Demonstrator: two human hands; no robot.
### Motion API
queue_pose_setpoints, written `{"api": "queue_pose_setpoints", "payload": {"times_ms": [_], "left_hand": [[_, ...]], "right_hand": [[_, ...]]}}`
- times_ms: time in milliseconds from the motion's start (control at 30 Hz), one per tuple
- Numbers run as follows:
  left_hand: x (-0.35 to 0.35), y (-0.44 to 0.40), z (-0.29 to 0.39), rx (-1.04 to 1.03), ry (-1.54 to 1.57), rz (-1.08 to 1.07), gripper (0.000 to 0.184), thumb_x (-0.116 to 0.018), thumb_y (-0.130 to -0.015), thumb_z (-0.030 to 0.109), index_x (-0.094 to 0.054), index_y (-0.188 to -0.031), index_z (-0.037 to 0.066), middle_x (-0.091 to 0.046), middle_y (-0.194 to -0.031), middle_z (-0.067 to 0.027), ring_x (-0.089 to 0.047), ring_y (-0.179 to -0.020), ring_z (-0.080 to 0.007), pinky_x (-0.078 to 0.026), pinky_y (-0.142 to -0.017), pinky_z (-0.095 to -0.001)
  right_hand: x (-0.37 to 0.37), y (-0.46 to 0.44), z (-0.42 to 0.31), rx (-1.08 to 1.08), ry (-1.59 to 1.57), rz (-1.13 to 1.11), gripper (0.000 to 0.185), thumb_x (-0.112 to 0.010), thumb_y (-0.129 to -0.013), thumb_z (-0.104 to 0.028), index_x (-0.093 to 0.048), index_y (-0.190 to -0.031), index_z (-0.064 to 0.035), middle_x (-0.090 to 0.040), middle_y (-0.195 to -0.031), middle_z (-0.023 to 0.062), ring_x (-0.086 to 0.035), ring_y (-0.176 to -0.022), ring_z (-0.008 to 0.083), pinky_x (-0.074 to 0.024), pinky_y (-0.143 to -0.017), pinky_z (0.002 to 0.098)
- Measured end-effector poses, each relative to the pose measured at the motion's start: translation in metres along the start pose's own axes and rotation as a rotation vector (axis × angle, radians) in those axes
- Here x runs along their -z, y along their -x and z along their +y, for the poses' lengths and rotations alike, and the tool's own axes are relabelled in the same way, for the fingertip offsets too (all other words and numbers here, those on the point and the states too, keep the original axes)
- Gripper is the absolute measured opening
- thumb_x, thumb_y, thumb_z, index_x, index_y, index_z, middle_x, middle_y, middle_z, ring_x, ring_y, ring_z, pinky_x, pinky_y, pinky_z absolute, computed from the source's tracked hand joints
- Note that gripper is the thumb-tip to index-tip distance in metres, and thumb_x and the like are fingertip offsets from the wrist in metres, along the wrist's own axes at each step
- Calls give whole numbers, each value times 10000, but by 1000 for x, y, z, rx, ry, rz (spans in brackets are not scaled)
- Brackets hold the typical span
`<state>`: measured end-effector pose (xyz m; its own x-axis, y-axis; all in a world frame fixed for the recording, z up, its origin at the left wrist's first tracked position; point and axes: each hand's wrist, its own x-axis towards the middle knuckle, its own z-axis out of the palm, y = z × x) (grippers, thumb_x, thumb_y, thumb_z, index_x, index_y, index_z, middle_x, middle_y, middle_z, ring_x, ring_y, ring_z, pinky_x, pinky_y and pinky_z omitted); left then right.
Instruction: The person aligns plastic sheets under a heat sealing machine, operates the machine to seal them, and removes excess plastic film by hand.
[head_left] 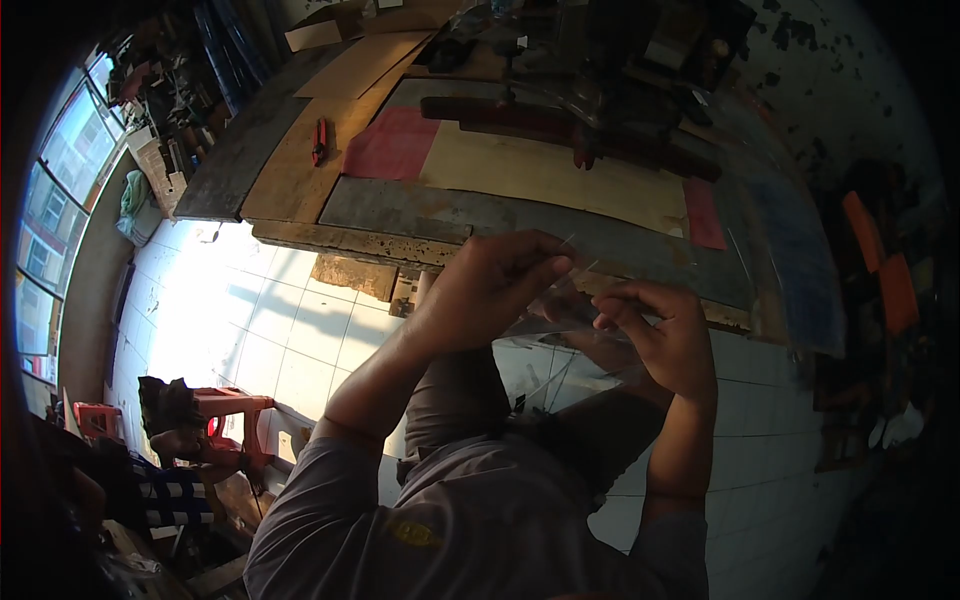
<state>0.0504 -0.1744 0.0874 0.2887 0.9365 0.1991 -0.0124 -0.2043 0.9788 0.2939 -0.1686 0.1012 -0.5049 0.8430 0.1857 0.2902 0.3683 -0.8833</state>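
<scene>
A clear plastic film or bag [598, 372] hangs between my two hands, above my lap and just off the front edge of the worktable. My left hand [500, 285] pinches it with thumb and fingertips. To the right, my right hand [665, 335] has its thumb and forefinger pressed together on the same plastic. A thin pale edge or strand [568, 241] sticks up past my left fingertips. Light glints run along the plastic's lower folds, and its full outline is hard to make out.
On the worktable [440, 215] lie a yellow sheet [550, 170], pink pieces [390, 145] and a red cutter-like tool [319, 142]. A dark metal machine bar [480, 108] spans the sheets. Red stools [235, 405] stand at left; orange pieces [897, 293] are at right.
</scene>
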Motion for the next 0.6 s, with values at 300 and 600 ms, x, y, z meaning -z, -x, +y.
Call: {"api": "queue_pose_setpoints", "payload": {"times_ms": [300,600], "left_hand": [[-1,2,9,60,-38,12,272,-612,-1046,166,-656,-1180,-66,-758,-930,-123,-740,-803,-141,-586,-700,-266],[36,-10,-4,-106,-47,233,220,-597,-1048,127,-654,-1177,-41,-760,-896,-114,-736,-717,-138,-510,-573,-224]], "right_hand": [[0,0,1,1,4,15,172,-702,-977,-105,-732,-1052,46,-760,-931,111,-736,-839,149,-591,-765,267],[16,3,30,132,81,125,436,-842,-848,-192,-665,-1214,-36,-739,-1048,79,-683,-965,152,-501,-862,323]]}}
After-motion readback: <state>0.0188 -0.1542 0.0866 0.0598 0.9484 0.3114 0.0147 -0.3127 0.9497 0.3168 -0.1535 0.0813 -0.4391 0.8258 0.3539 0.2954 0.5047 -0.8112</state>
